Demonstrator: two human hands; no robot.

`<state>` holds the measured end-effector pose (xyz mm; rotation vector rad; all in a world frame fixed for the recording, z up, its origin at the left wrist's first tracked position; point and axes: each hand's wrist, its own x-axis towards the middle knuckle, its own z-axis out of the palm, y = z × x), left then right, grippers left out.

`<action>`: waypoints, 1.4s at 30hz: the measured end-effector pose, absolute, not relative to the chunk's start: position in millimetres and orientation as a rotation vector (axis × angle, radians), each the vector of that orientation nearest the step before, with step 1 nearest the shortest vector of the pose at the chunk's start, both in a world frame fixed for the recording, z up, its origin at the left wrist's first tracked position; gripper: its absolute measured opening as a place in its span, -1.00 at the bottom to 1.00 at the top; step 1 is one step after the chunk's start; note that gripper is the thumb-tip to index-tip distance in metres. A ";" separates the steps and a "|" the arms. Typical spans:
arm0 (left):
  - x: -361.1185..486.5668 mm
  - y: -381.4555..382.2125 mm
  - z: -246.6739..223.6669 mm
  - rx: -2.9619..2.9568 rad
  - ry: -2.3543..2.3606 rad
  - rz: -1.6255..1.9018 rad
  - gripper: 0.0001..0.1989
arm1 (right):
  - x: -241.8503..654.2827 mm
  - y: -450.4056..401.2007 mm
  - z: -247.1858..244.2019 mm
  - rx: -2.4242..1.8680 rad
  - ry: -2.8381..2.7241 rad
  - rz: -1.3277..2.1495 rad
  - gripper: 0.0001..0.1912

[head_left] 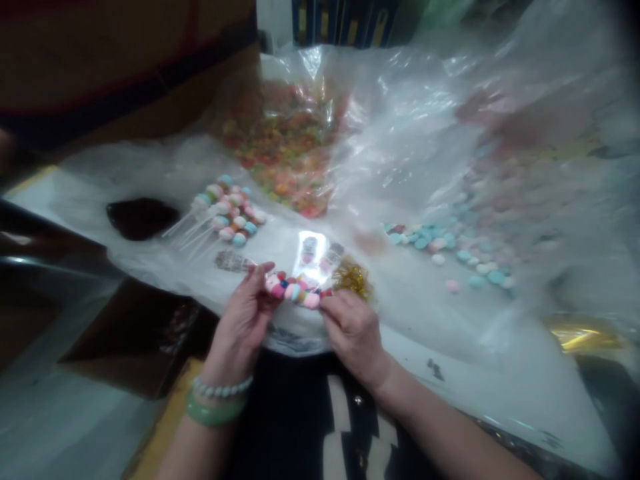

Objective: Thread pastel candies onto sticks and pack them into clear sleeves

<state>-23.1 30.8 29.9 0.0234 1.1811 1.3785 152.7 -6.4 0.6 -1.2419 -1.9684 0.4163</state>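
My left hand (245, 310) and my right hand (353, 330) each pinch one end of a candy skewer (295, 293), held level between them. Its pieces are pink, white and pale blue, with some red and dark blue that may be print on a clear wrapper; blur hides which. Just beyond it are shiny clear printed bags (313, 252). A tangle of gold twist ties (354, 277) sits near my right fingers. Beyond my left hand lies a pile of candy skewers (233, 210) with white sticks (185, 233).
Colourful gummy pieces (295, 157) fill a clear plastic bag at the back. Loose pale blue, white and pink candies (425, 239) lie on plastic sheeting (400, 300) to the right. A dark round object (143, 219) is at left. An open cardboard box (125, 340) stands below the table edge.
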 end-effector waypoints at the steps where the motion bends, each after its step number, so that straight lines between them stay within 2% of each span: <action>1: -21.1 30.7 28.7 0.006 1.181 1.389 -0.83 | 152.5 -6.4 0.1 -1.252 -1.957 0.425 -0.75; 5: -16.2 30.1 24.9 -0.057 1.121 1.453 -0.72 | 152.2 -5.9 -2.5 -1.295 -1.908 0.498 -0.78; 11: -17.9 28.9 22.0 0.037 1.087 1.413 -0.94 | 152.5 -6.1 -2.7 -1.287 -1.933 0.523 -0.77; 16: -19.1 27.0 17.1 0.103 1.081 1.356 -0.86 | 152.7 -5.5 -3.4 -1.231 -1.911 0.576 -0.78; 20: -24.2 30.3 17.8 0.079 1.106 1.320 -0.85 | 153.2 -2.0 -1.7 -1.240 -1.776 0.995 -0.83; 26: -32.4 33.4 17.2 0.081 1.151 1.228 -0.83 | 154.9 5.7 6.0 -1.357 -1.106 1.825 -0.94; 33: -29.1 28.9 11.3 0.173 1.166 1.198 -0.84 | 157.3 10.8 3.6 -1.204 -0.489 2.323 -0.85; 36: -25.8 27.7 10.5 0.192 1.131 1.226 -0.82 | 153.8 9.1 2.0 -1.290 -0.694 2.168 -0.92; 38: -24.2 27.8 12.2 0.172 1.137 1.237 -0.83 | 151.0 6.0 0.8 -1.378 -1.070 1.830 -0.96; 42: -21.5 28.7 20.1 0.115 1.182 1.243 -0.89 | 147.5 -3.1 -2.6 -1.345 -1.754 1.041 -0.83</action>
